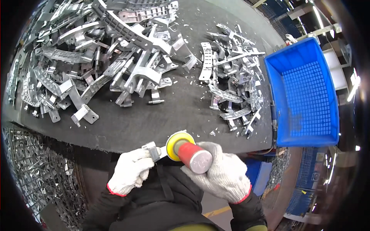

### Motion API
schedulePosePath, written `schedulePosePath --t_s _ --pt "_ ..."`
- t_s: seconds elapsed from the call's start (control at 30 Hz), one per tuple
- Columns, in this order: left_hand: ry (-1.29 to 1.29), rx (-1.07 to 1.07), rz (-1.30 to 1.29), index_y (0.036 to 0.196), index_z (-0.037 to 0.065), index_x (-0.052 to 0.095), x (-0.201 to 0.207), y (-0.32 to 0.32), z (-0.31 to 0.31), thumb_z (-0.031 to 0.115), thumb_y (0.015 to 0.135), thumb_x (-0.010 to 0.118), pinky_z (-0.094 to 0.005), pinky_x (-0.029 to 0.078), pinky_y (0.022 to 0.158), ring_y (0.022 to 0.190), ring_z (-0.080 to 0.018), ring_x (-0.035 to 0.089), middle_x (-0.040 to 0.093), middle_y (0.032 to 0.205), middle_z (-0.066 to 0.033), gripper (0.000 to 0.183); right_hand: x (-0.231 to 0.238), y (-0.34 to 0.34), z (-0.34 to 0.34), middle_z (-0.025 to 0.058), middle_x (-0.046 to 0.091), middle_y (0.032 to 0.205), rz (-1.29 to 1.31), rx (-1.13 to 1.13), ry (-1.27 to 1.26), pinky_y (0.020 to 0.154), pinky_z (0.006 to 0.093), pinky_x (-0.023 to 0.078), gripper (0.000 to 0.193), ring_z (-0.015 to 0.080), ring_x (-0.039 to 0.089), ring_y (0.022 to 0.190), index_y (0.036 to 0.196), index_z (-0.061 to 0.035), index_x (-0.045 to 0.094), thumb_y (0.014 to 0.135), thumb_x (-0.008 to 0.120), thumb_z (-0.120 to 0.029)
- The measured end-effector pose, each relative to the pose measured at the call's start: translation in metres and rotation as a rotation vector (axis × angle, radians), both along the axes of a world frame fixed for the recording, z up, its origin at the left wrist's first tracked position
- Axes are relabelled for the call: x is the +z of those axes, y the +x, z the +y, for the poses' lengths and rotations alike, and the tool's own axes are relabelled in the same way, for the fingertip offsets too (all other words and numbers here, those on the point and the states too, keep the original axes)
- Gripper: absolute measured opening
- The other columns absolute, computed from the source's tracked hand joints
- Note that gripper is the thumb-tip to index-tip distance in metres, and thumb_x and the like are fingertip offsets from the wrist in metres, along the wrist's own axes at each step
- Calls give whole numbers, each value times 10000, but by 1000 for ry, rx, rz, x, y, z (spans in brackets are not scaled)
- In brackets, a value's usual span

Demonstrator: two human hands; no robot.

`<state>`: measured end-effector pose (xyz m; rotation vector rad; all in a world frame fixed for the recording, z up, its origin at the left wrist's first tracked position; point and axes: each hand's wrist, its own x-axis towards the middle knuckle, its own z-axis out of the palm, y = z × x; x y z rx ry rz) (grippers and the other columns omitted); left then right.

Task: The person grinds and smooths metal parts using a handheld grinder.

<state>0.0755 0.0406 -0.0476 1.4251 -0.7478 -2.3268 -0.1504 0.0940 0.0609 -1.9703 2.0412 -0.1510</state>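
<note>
My left hand (130, 172), in a white knit glove with a red cuff, is closed on a small silver metal bracket (152, 151). In my gloved right hand (225, 172) is a disc sander (192, 154) with a red body and a yellow pad, the fingers wrapped round it. The pad's rim is right beside the bracket's end; whether they touch I cannot tell. Both hands are in front of my body at the near edge of the dark table (135, 123). Part of the bracket is hidden behind the glove and the pad.
A large heap of silver metal castings (84, 57) covers the table's left and far side. Another, smaller pile (235, 73) lies to the right, with chips scattered around. At the table's right edge stands a blue plastic crate (304, 96). A wire cage of parts (42, 169) is at lower left.
</note>
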Motion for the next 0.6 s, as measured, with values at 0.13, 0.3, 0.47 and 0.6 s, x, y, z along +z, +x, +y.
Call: schedulePosePath --t_s 0.13,0.3,0.47,0.6 --pt "4 -12 -2 1203 -12 693 1 -4 -2 115 907 645 -224 317 357 388 -55 396 544 589 -10 326 0 -1 2 111 740 857 44 28 -2 618 383 594 713 309 737 681 1242 -33 556 745 902 -409" --pt "7 27 -2 1077 -12 704 3 -1 -4 93 894 648 -240 315 349 374 -64 390 535 566 -15 219 -3 2 22 112 746 921 -49 -40 106 664 392 602 710 309 752 749 1244 -44 549 740 907 -394" --pt "26 -14 79 1138 -11 694 -5 3 -2 132 911 672 -214 306 363 394 -44 399 564 612 -16 269 -3 -1 35 116 727 804 -75 15 63 537 388 582 681 296 723 594 1218 4 515 813 854 -427" --pt "11 -23 42 1127 3 699 -5 1 -1 150 924 663 -213 318 364 390 -45 398 561 606 -13 253 1 13 12 121 720 773 -168 100 32 530 396 572 666 305 729 622 1252 5 508 843 823 -415"
